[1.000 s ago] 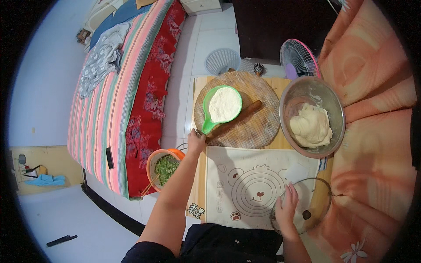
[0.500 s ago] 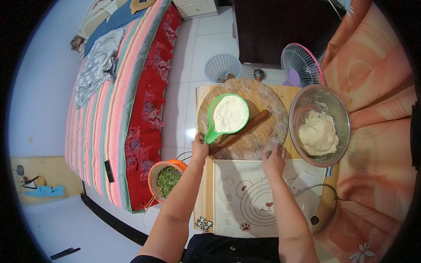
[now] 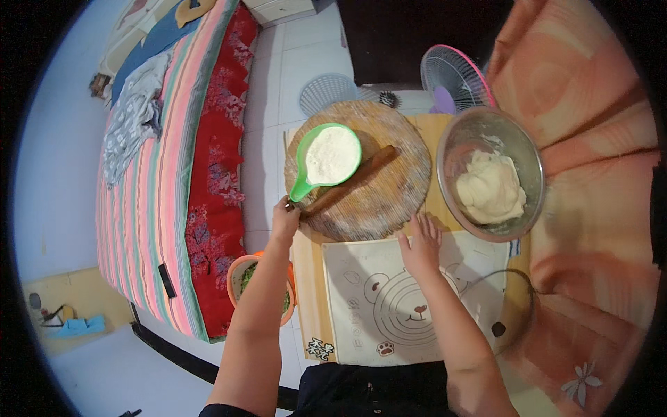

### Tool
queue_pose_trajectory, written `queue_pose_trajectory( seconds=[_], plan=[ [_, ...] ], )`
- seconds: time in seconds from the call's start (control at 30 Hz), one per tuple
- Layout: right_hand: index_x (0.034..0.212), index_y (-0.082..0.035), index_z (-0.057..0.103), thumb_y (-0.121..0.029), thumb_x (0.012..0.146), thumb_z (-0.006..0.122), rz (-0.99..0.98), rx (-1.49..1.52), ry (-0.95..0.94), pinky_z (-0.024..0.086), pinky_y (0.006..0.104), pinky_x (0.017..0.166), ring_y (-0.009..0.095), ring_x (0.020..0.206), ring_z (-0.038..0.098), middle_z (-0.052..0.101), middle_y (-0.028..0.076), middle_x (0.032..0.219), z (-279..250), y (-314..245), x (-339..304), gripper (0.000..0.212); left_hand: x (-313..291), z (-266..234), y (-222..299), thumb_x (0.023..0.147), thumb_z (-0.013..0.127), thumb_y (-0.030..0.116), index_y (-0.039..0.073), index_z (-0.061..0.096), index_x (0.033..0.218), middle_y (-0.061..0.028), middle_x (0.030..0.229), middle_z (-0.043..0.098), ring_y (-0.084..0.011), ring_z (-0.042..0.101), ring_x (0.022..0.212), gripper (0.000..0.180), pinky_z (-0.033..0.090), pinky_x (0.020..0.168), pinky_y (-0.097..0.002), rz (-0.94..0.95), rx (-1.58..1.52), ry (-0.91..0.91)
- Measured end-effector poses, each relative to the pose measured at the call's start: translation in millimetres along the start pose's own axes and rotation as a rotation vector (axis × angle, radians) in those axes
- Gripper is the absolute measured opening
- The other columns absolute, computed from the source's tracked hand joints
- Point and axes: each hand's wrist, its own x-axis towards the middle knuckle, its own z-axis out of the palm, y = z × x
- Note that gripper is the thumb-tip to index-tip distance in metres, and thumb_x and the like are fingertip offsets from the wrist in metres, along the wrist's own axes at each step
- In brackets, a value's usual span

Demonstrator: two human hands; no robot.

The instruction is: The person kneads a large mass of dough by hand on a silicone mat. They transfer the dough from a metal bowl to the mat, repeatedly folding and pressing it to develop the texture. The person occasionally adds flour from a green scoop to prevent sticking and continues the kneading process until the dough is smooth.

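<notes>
A: Order of entry left to right, places given from the round board (image 3: pixel 399 191)?
B: Well to its left: bed (image 3: pixel 149 208), one, striped cover. Between bed and board, nearer the wearer: orange bowl (image 3: pixel 235 272), one, chopped greens (image 3: pixel 246 276), partly behind the forearm.
A: Left hand (image 3: pixel 285 219)?
B: At the board's near-left rim, fingers curled; whether it grips anything, cannot tell.
A: Upon the board?
B: Left half: green scoop (image 3: pixel 303 182), one, heaped with white powder (image 3: pixel 333 154), handle toward that hand. Slanting across: wooden rolling pin (image 3: pixel 361 176), one.
A: Nearer the wearer?
B: Bear-print mat (image 3: pixel 361 306), one, just below the board.
A: Right hand (image 3: pixel 422 247)?
B: At the board's near-right rim, fingers spread, holding nothing.
A: Right of the board?
B: Steel bowl (image 3: pixel 479 130), one; dough (image 3: pixel 492 189) inside.
</notes>
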Motion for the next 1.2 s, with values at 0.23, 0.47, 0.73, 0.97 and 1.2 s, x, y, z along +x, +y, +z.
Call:
queue_pose_trajectory(
  seconds=[0.23,0.47,0.73,0.97,1.2],
  plan=[
    [0.116,-0.004,0.059,-0.004,0.082,0.061,-0.015,0.045,0.223,0.033,0.0476,0.102,0.034,0.118,0.047,0.054,0.012,0.124,-100.6,98.8,-157.6,0.034,-47.8,-18.0,-7.9,0.082,0.056,0.003,0.0,0.048,0.13,-0.0162,0.123,0.046,-0.0271,0.055,0.104,0.049,0.045,0.095,-0.036,0.173,0.504,0.121],
    [0.126,-0.007,0.053,-0.009,0.078,0.068,0.423,-0.098,0.125,0.036,0.0461,0.102,0.039,0.124,0.041,0.041,0.016,0.135,-91.8,204.0,-254.9,0.05,-97.2,13.7,3.2,0.086,0.058,0.004,0.001,0.058,0.114,-0.0102,0.096,0.053,-0.0194,0.053,0.084,0.028,0.045,0.077,-0.0331,0.217,0.431,0.269],
    [0.103,-0.003,0.059,0.003,0.071,0.064,0.302,-0.039,0.132,0.041,0.0435,0.095,0.035,0.112,0.047,0.052,0.013,0.115,-94.8,234.0,-257.8,0.033,-199.1,104.2,-11.7,0.093,0.052,0.005,0.002,0.053,0.121,-0.0039,0.096,0.055,-0.0118,0.055,0.08,0.028,0.048,0.073,-0.0243,0.135,0.071,-0.17],
    [0.091,-0.001,0.062,0.01,0.067,0.061,0.273,0.012,0.263,0.045,0.0417,0.087,0.034,0.102,0.052,0.055,0.012,0.105,-89.2,265.4,-283.2,0.027,-245.0,160.5,7.8,0.089,0.057,0.002,0.004,0.058,0.113,-0.012,0.102,0.061,-0.0217,0.063,0.085,0.024,0.053,0.073,-0.0315,0.29,0.346,-0.417],
    [0.09,-0.004,0.065,0.007,0.068,0.062,0.182,-0.039,0.168,0.048,0.0435,0.084,0.033,0.101,0.053,0.056,0.009,0.104,-109.1,266.6,-294.4,0.025,-284.9,252.0,36.2,0.081,0.056,0.003,0.008,0.054,0.124,-0.0135,0.13,0.051,-0.0339,0.049,0.119,0.043,0.045,0.097,-0.0405,0.928,0.726,-0.739]
  ],
)
